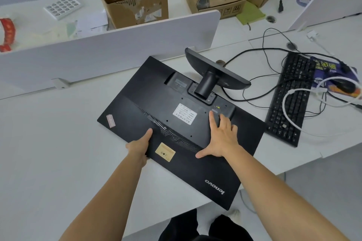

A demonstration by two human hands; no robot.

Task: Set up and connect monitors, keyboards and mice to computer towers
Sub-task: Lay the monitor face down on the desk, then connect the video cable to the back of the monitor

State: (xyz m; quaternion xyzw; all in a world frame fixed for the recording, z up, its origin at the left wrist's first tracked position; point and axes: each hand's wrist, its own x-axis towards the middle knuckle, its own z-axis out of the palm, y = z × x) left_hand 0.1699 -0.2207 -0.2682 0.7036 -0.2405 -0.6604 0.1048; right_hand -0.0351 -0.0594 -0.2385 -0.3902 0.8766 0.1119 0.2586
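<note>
Monitor (pixel 156 107) face down on white desk (pixel 49 143), matte black back up, one corner overhanging the near edge. Left hand (pixel 139 146) grips its near long edge, thumb on top, fingers tucked beneath. Right hand (pixel 221 137) lies flat on the back panel, fingers spread wide, index tip by the port recess.

Stand (pixel 215 68) attached, oval base tipped up toward the white divider (pixel 107 51). Black keyboard (pixel 290 100) to the right under tangled black cables (pixel 254 55) and a white cable (pixel 290 115). Open cardboard box (pixel 133 0) beyond the divider.
</note>
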